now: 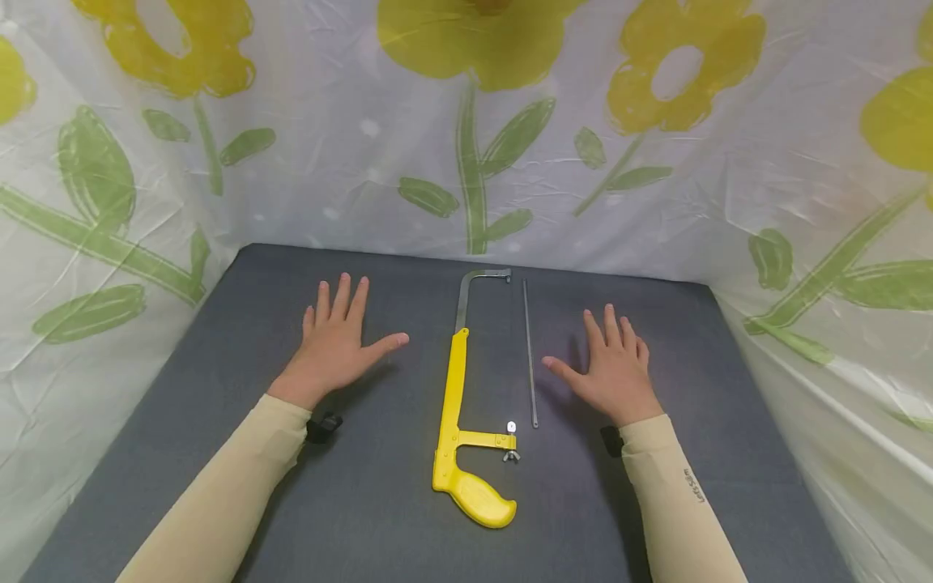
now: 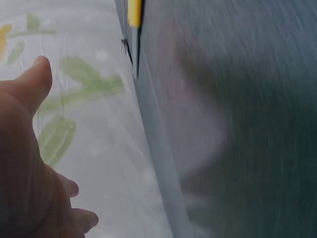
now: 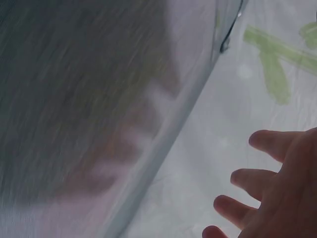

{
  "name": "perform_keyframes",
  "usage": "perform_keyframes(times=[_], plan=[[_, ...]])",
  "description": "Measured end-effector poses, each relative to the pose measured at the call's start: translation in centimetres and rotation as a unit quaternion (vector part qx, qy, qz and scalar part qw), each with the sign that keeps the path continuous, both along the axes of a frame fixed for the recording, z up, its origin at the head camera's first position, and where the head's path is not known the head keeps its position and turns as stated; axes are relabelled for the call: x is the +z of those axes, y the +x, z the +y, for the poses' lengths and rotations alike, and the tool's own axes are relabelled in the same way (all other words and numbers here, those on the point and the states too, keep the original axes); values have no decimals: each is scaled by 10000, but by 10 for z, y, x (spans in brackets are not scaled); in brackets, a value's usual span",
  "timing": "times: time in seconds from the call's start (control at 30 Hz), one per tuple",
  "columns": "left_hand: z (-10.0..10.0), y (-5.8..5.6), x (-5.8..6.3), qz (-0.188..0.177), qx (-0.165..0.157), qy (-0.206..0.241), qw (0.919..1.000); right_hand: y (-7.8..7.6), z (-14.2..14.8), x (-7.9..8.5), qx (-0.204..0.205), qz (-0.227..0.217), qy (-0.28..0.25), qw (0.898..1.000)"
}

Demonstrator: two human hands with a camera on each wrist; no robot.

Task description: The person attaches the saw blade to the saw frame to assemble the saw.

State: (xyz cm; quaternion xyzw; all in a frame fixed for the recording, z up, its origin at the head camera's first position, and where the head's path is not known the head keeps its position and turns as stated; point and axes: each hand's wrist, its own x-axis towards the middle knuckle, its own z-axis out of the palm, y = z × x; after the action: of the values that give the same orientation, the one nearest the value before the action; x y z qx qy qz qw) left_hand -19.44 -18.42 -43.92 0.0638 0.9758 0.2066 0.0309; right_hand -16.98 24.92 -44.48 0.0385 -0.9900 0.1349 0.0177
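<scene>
Between my two hands a yellow-handled hacksaw frame [image 1: 452,389] lies on the dark table, its grip toward me and its bare metal arm pointing away. A thin saw blade [image 1: 530,356] lies apart from the frame, just to its right. My left hand [image 1: 331,348] is spread left of the frame, palm down and holding nothing. To the right of the blade, my right hand [image 1: 612,368] is also spread, its thumb nearest the blade. A wing nut [image 1: 512,457] sits on the frame's near bracket. In the left wrist view part of the yellow frame [image 2: 134,15] shows at the top.
The dark grey table [image 1: 364,502] has its far edge against a white curtain [image 1: 328,186] printed with yellow flowers and green leaves. The curtain also hangs along the left and right sides. Dark wrist straps [image 1: 323,427] show at both cuffs.
</scene>
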Motion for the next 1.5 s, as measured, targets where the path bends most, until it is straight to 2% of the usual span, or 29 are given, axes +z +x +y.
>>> perform_keyframes(times=[0.2,0.37,0.7,0.97,1.27,1.5], plan=[[31,0,-4,-111,-259,221,9994,-3,-19,0,197,-252,-320,9990],[49,3,-5,-258,-406,509,9975,-3,-37,2,324,-582,-590,9960],[77,12,-9,-607,-155,1144,9915,-4,-70,-5,439,-877,-836,9917],[111,15,-3,-1050,202,1638,9807,-6,-78,-3,-130,-986,-1235,9873],[131,22,-2,-1208,593,1491,9796,-5,-82,-3,-766,-1271,-1478,9778],[135,24,-2,-1284,715,1499,9777,-8,-80,-5,-938,-1211,-1293,9797]])
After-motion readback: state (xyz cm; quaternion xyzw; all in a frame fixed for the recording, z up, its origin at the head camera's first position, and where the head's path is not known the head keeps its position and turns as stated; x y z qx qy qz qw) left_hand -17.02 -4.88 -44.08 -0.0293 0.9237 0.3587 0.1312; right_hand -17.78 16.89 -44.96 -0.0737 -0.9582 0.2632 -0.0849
